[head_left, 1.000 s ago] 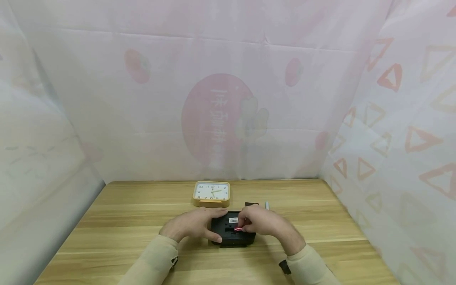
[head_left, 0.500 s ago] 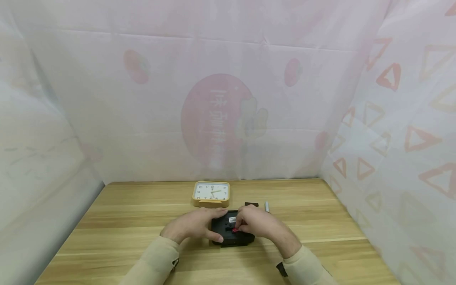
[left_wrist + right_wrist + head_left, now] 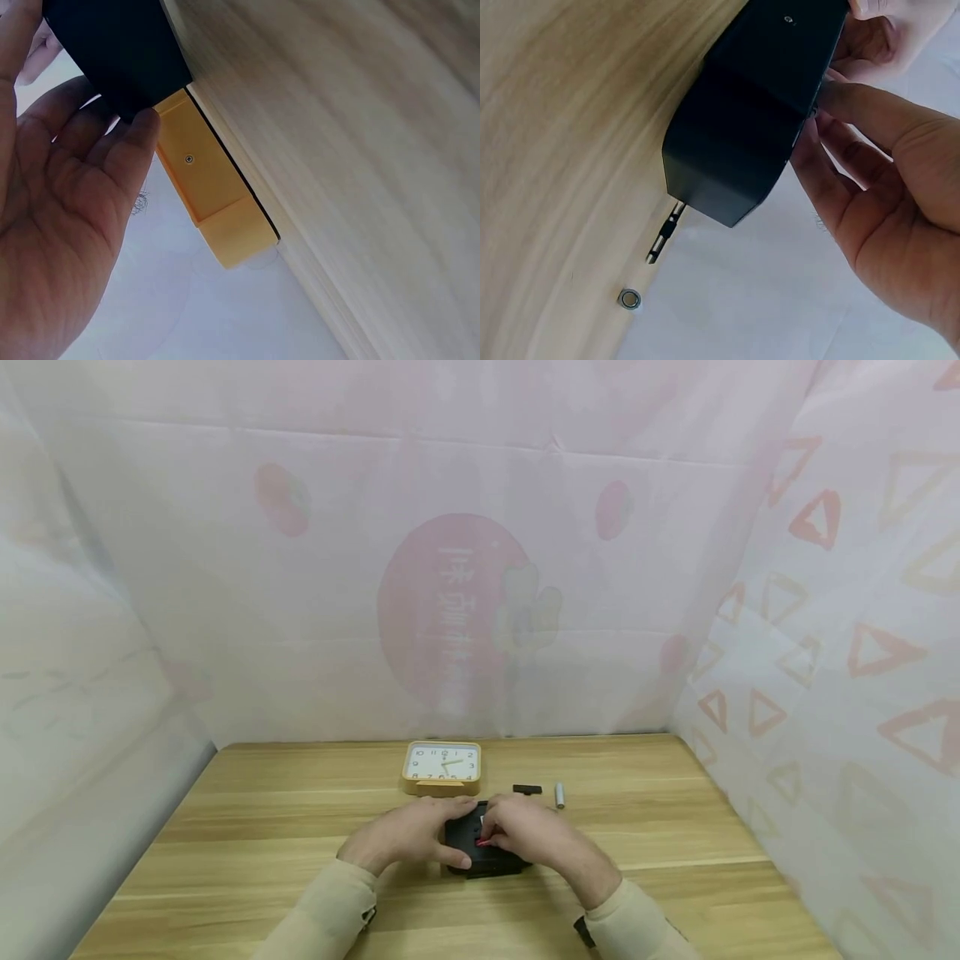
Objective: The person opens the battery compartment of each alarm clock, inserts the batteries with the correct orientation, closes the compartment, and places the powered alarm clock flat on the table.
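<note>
A black desk clock [image 3: 491, 865] lies with its back up on the table; its face is hidden. My left hand [image 3: 408, 837] grips its left side, the thumb at the near corner and the fingers at the far one. Over the middle of the back, my right hand [image 3: 534, 833] pinches a small red battery [image 3: 482, 842] at the slot there; how far in it sits is hidden by the fingers. In the right wrist view the clock's dark side [image 3: 727, 142] blocks the battery, and the fingers bend over its upper edge.
A yellow-framed clock [image 3: 442, 765] stands behind the black one. To its right lie a small black cover [image 3: 527, 789] and a silver battery [image 3: 559, 795] on the wooden table [image 3: 285, 827]. Printed cloth walls enclose the back and sides.
The right hand has moved left over the black clock's back with the red battery, which shows less now. The cover and silver battery have come into fuller view. The left hand stays put.
</note>
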Tool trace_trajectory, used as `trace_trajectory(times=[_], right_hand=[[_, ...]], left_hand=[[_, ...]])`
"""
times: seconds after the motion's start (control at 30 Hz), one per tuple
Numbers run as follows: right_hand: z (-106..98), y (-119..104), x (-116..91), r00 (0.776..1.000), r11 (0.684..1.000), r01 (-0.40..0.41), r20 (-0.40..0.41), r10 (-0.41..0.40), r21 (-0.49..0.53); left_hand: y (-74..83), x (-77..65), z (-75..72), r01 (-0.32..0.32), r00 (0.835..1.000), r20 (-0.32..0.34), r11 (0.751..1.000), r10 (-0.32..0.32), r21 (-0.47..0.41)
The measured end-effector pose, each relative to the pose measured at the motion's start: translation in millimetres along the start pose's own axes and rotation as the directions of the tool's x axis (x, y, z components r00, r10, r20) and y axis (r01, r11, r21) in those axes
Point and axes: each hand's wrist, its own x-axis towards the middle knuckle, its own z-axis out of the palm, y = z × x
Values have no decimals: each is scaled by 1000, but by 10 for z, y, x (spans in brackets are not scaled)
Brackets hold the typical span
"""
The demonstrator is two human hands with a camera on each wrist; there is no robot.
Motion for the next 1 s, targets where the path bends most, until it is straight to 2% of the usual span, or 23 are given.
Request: trace_trajectory(times=[0.1,0.13,0.17,0.3,0.43,0.53,1.0], right_hand=[[-13,14,-9,1000,1000,22,-1,-22,4],[-25,22,-15,1000,1000,24,0,-24,9],[-39,33,-22,1000,1000,22,0,-22,15],[-107,87,-50,1000,999,-26,-5,27,45],[-131,131,-57,994,992,-106,20,105,64],[-113,148,-45,990,988,-138,45,135,72],[15,33,-3,983,983,-185,-5,185,10]], left_hand=[[17,-9,-3,3,1000,-3,1000,-3,6],[109,-39,-45,36,999,5,999,-36,-7],[131,-46,-49,45,999,6,999,-45,-4],[175,-53,-50,73,997,4,997,-73,9],[157,-41,-41,76,997,-1,997,-76,12],[155,-41,-39,76,997,-3,997,-76,8],[154,-35,-39,79,997,9,997,-79,-1]])
